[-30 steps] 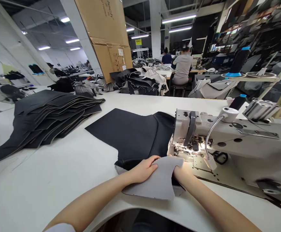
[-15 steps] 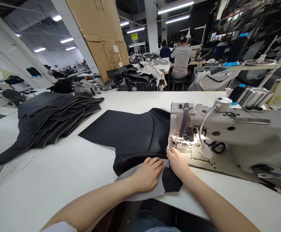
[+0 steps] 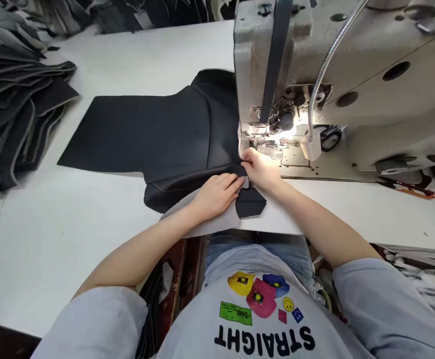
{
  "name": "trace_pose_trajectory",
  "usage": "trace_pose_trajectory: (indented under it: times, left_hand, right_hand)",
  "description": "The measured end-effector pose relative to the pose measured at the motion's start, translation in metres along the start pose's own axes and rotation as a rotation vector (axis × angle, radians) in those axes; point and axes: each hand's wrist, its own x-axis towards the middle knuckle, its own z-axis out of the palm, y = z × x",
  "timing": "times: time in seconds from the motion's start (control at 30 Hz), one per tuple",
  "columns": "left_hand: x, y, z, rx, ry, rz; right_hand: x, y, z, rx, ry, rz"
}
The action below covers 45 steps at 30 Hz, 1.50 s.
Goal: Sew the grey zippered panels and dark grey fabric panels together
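My left hand lies flat on the grey sheet and my right hand presses just beside it, the two nearly together on the near edge of the black panel, right by the presser foot of the sewing machine.

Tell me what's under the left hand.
The left hand rests on a grey fabric piece, which lies over a black panel. The panel's surface beneath the grey piece is covered.
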Motion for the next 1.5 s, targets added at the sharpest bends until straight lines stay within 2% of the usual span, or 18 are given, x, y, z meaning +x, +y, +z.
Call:
trace_pose_trajectory:
  times: [0.13, 0.2, 0.33, 0.4, 0.47, 0.53, 0.63, 0.7, 0.8, 0.97, 1.07, 1.2, 1.33, 1.4, 1.5]
  left_hand:
    - [0.002, -0.007, 0.005, 0.022, -0.013, 0.125]
    - [0.0, -0.012, 0.008, 0.027, 0.092, 0.122]
    - [-0.004, -0.023, 0.001, 0.063, 0.394, -0.055]
    - [0.0, -0.025, -0.01, 0.086, 0.439, -0.145]
    - [0.013, -0.025, -0.017, 0.107, 0.401, -0.221]
    - [0.031, -0.025, -0.016, 0.114, 0.283, -0.262]
    - [0.059, -0.03, 0.0, 0.088, 0.059, -0.259]
    - [0.07, -0.034, 0.011, 0.053, -0.016, -0.262]
    - [0.071, -0.039, 0.014, 0.026, -0.013, -0.247]
    - [0.062, -0.045, 0.004, 0.021, -0.08, -0.028]
    - [0.064, -0.046, 0.008, 0.006, -0.086, -0.03]
    - [0.067, -0.041, 0.017, -0.051, -0.01, -0.122]
    - [0.068, -0.036, 0.017, -0.056, 0.033, -0.152]
    - [0.068, -0.035, 0.016, -0.03, 0.041, -0.117]
    - [0.068, -0.033, 0.015, -0.007, -0.008, -0.058]
  right_hand:
    - [0.0, -0.003, -0.004, 0.056, -0.01, 0.064]
    - [0.001, -0.004, -0.005, 0.038, -0.011, 0.075]
    - [0.005, -0.003, -0.002, -0.035, 0.011, 0.063]
    - [0.008, -0.001, 0.0, -0.078, 0.027, 0.037]
    - [0.011, 0.0, 0.0, -0.125, 0.038, 0.01]
    - [0.015, 0.001, 0.0, -0.176, 0.04, -0.001]
    - [0.02, 0.0, -0.004, -0.24, 0.019, 0.005]
    - [0.02, 0.0, -0.008, -0.271, -0.005, 0.004]
    - [0.007, 0.003, -0.015, -0.345, -0.04, -0.049]
    - [-0.025, 0.017, -0.022, -0.481, -0.06, -0.155]
    - [-0.037, 0.025, -0.024, -0.496, -0.024, -0.27]
    - [-0.044, 0.032, -0.03, -0.419, 0.063, -0.532]
    - [-0.051, 0.04, -0.039, -0.201, -0.037, -0.872]
    - [-0.054, 0.043, -0.039, -0.141, -0.101, -0.942]
    - [-0.058, 0.041, -0.031, -0.152, -0.109, -0.946]
